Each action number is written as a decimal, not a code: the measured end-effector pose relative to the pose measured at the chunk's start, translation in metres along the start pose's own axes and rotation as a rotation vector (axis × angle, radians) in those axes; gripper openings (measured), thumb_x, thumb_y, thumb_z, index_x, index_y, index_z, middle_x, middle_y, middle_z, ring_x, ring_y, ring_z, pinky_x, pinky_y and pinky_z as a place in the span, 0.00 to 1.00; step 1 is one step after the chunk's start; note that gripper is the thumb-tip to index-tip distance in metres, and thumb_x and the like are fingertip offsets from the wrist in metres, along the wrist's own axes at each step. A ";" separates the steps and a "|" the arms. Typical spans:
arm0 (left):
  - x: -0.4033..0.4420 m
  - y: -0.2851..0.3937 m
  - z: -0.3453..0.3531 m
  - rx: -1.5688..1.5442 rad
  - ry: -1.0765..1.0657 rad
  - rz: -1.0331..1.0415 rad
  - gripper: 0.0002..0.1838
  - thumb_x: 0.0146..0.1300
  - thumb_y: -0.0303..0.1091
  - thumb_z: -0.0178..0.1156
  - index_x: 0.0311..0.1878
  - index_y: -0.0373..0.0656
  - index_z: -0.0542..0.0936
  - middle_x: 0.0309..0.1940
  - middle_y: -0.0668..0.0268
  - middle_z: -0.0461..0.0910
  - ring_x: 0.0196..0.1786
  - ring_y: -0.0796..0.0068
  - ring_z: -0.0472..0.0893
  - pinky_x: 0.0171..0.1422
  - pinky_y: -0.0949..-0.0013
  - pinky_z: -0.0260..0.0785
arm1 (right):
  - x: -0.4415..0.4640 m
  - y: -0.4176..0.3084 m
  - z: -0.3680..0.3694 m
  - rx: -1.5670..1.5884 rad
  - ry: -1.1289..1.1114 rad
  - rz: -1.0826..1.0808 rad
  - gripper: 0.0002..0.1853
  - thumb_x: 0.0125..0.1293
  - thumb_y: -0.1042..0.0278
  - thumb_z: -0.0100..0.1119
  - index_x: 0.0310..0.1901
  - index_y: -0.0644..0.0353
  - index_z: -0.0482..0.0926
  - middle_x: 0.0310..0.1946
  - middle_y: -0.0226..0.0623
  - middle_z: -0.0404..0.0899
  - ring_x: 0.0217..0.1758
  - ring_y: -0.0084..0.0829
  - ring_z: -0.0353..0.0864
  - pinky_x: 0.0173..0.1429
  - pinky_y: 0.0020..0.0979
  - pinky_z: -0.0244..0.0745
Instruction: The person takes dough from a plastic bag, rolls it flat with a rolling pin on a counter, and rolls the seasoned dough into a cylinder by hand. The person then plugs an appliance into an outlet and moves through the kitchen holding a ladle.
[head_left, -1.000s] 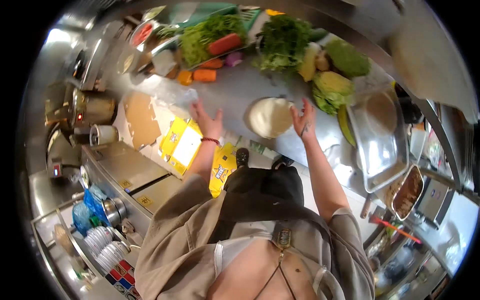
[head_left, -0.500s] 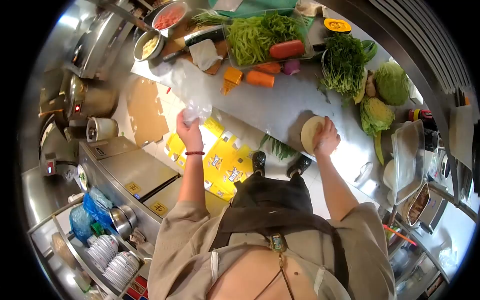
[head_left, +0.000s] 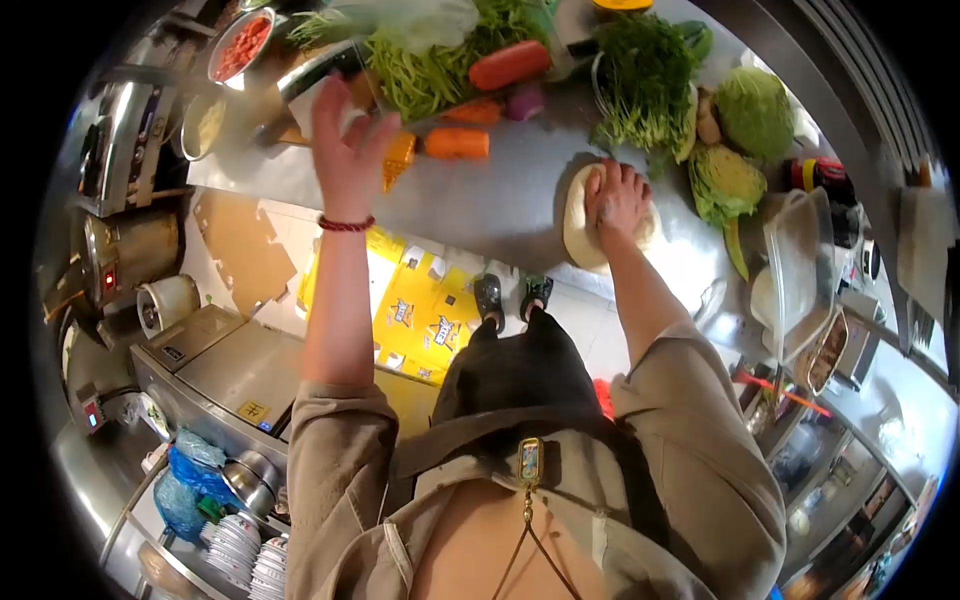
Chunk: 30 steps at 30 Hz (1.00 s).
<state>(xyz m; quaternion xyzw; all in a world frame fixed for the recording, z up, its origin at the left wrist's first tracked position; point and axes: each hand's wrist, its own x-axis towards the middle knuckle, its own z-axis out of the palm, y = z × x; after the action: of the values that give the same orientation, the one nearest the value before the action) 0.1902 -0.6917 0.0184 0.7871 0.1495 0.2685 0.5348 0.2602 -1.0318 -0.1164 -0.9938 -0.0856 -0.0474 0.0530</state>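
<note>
Right hand (head_left: 620, 200) spread over a pale dough round (head_left: 579, 228), left hand (head_left: 348, 145) raised with blurred, parted fingers.
The dough lies by the near edge of the stainless-steel worktop (head_left: 510, 205), palm down on top of it; the left hand hovers above the worktop's left end. Beyond sit a cut carrot (head_left: 457, 143) and, toward the far edge, shredded greens (head_left: 420, 80); a green cabbage (head_left: 755, 112) rests toward the right end.
</note>
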 end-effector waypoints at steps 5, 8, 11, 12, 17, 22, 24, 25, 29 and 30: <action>-0.134 -0.032 -0.001 -0.081 -0.273 -0.271 0.29 0.58 0.23 0.63 0.63 0.42 0.67 0.59 0.64 0.71 0.60 0.71 0.73 0.57 0.69 0.71 | -0.008 0.015 -0.091 0.235 -0.639 0.217 0.22 0.69 0.44 0.46 0.38 0.54 0.81 0.37 0.40 0.81 0.45 0.41 0.79 0.60 0.45 0.65; -0.210 -0.049 0.001 -0.159 -0.301 -0.478 0.26 0.58 0.20 0.60 0.61 0.41 0.69 0.55 0.65 0.72 0.56 0.73 0.74 0.55 0.70 0.71 | -0.043 0.021 -0.053 0.260 0.062 -0.109 0.17 0.67 0.48 0.50 0.36 0.53 0.81 0.36 0.37 0.80 0.44 0.42 0.78 0.56 0.41 0.68; -0.245 -0.034 0.013 -0.206 -0.326 -0.544 0.25 0.58 0.20 0.58 0.60 0.42 0.70 0.53 0.65 0.73 0.55 0.74 0.74 0.52 0.72 0.72 | -0.072 0.009 -0.010 0.130 0.042 -0.059 0.09 0.64 0.58 0.52 0.34 0.52 0.79 0.36 0.33 0.78 0.42 0.37 0.77 0.49 0.38 0.69; -0.249 -0.026 0.019 -0.204 -0.327 -0.555 0.25 0.58 0.20 0.58 0.60 0.42 0.70 0.52 0.65 0.74 0.54 0.74 0.75 0.52 0.72 0.72 | -0.074 0.004 -0.009 0.167 0.142 -0.095 0.09 0.64 0.60 0.51 0.35 0.52 0.79 0.37 0.32 0.78 0.42 0.36 0.77 0.49 0.37 0.68; -0.237 -0.024 0.067 -0.154 -0.460 -0.451 0.24 0.58 0.23 0.60 0.59 0.41 0.71 0.46 0.64 0.77 0.46 0.74 0.79 0.49 0.72 0.73 | -0.049 0.009 0.005 0.178 0.093 -0.163 0.10 0.58 0.60 0.51 0.38 0.51 0.79 0.40 0.33 0.77 0.48 0.38 0.74 0.52 0.41 0.65; -0.191 -0.053 0.143 0.006 -0.506 -0.177 0.31 0.54 0.37 0.68 0.61 0.39 0.70 0.53 0.55 0.73 0.54 0.58 0.75 0.56 0.63 0.70 | -0.032 0.015 0.010 0.279 0.087 -0.227 0.13 0.61 0.57 0.51 0.39 0.54 0.79 0.38 0.38 0.76 0.46 0.45 0.73 0.52 0.48 0.64; -0.176 -0.063 0.168 0.048 -0.565 -0.082 0.33 0.53 0.39 0.69 0.61 0.37 0.69 0.56 0.52 0.72 0.57 0.54 0.73 0.60 0.60 0.68 | -0.024 0.018 0.007 0.279 -0.010 -0.204 0.15 0.64 0.55 0.49 0.42 0.55 0.79 0.40 0.39 0.77 0.48 0.46 0.73 0.55 0.50 0.63; -0.170 -0.068 0.177 0.040 -0.630 -0.111 0.34 0.53 0.40 0.70 0.61 0.37 0.69 0.56 0.52 0.72 0.57 0.54 0.73 0.61 0.59 0.67 | -0.024 0.041 0.036 0.543 -0.034 -0.118 0.18 0.69 0.52 0.46 0.46 0.57 0.78 0.45 0.42 0.77 0.53 0.47 0.72 0.60 0.48 0.63; -0.178 -0.063 0.188 -0.040 -0.700 -0.320 0.34 0.50 0.42 0.72 0.58 0.39 0.71 0.52 0.53 0.74 0.56 0.55 0.74 0.60 0.59 0.67 | -0.063 0.088 -0.015 0.708 0.101 0.411 0.20 0.71 0.52 0.45 0.47 0.62 0.77 0.45 0.47 0.78 0.50 0.42 0.75 0.55 0.40 0.69; -0.177 -0.054 0.184 -0.013 -0.688 -0.357 0.33 0.50 0.42 0.72 0.57 0.40 0.71 0.51 0.53 0.74 0.55 0.55 0.74 0.59 0.59 0.68 | -0.078 0.091 -0.007 0.813 0.021 0.547 0.21 0.71 0.53 0.44 0.47 0.63 0.77 0.43 0.48 0.79 0.46 0.41 0.76 0.51 0.39 0.70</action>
<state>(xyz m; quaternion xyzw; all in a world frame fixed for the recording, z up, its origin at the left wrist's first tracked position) 0.1566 -0.9039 -0.1301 0.7894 0.0943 -0.1075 0.5970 0.1988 -1.1343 -0.1259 -0.8781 0.1675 -0.0044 0.4481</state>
